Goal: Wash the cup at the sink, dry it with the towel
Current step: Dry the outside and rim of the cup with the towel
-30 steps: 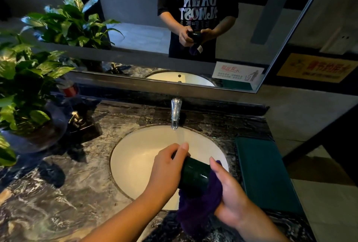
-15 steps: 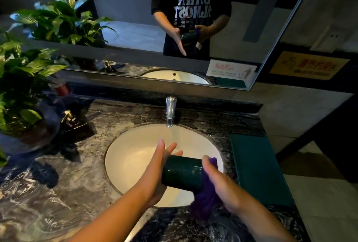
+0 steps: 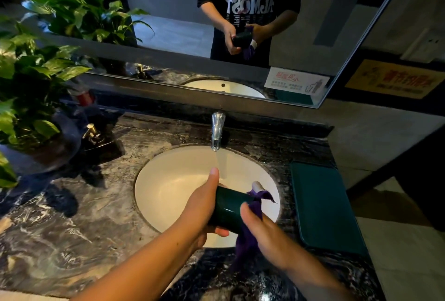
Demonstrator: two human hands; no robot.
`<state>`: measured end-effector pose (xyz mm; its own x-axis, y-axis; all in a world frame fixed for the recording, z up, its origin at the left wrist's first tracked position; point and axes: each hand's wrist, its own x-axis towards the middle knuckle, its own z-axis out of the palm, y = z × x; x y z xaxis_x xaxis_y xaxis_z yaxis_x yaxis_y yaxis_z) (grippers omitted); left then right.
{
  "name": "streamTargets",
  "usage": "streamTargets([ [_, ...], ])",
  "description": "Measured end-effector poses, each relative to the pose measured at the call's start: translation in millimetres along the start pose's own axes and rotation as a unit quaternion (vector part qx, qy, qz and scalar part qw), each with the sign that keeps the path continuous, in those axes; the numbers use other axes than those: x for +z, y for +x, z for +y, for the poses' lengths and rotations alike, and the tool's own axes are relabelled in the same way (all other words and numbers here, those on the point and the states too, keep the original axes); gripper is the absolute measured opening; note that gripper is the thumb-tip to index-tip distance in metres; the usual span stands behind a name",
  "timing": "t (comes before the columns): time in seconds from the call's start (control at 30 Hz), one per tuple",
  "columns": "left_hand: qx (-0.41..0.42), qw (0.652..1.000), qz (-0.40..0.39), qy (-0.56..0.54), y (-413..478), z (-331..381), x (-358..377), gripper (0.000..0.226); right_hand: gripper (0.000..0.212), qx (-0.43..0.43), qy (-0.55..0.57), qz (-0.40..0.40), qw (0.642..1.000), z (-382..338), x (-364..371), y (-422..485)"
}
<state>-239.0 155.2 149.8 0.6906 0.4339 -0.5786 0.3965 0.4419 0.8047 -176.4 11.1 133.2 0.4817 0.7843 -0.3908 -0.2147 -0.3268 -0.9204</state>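
so in the lower middle of the frame the left hand is wrapped around a dark green cup, a glossy smooth cylinder lying on its side, thumb pointing up along its top end and fingers curled underneath. the right hand is clamped on a purple towel, soft crumpled cloth bunched against the cup's right end, with a loose tail hanging down below the hand and a little white tag sticking up at the top. both are held over the near right part of the sink, a round, smooth cream basin set into the worktop, which is dark marble with white swirly veins. a shiny chrome tap stands at the top edge of the basin with a thin stream of water falling from it. right of the sink lies a flat teal mat with rounded corners. leafy green plant at the far left, mirror across the top.
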Motion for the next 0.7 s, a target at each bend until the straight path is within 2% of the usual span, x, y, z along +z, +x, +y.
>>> streamTargets([
  [0.07,0.095,0.995,0.023,0.034,-3,-2,2,0.059,0.065,0.031,0.133,0.023,0.99,-6,4,0],
  [0.17,0.264,0.961,0.034,0.076,-6,-14,-2,0.051,0.076,0.074,0.279,0.054,0.956,-6,6,2],
  [0.23,0.328,0.939,0.034,0.1,-6,-23,-8,0.043,0.077,0.095,0.355,0.04,0.929,-7,8,0],
  [0.3,0.388,0.91,0.024,0.147,-2,-28,-15,0.037,0.074,0.097,0.399,0.01,0.912,-9,7,-3],
  [0.37,0.453,0.87,0.01,0.193,-3,-30,-19,0.047,0.07,0.087,0.415,-0.021,0.906,-7,4,-4],
  [0.4,0.46,0.864,0.002,0.202,0,-31,-21,0.053,0.068,0.085,0.406,-0.027,0.909,-9,3,-4],
  [0.5,0.387,0.904,-0.048,0.177,1,-27,-23,0.07,0.07,0.074,0.355,-0.002,0.932,-10,-4,0],
  [0.57,0.259,0.955,-0.089,0.118,4,-22,-22,0.071,0.071,0.062,0.286,0.024,0.956,-16,-5,-2],
  [0.63,0.168,0.98,-0.099,0.044,6,-18,-20,0.06,0.063,0.044,0.177,0.032,0.983,-18,-9,-6],
  [0.7,0.128,0.987,-0.1,-0.005,-3,-13,-19,0.063,0.06,0.025,0.036,0.003,0.999,-19,-9,-14],
])
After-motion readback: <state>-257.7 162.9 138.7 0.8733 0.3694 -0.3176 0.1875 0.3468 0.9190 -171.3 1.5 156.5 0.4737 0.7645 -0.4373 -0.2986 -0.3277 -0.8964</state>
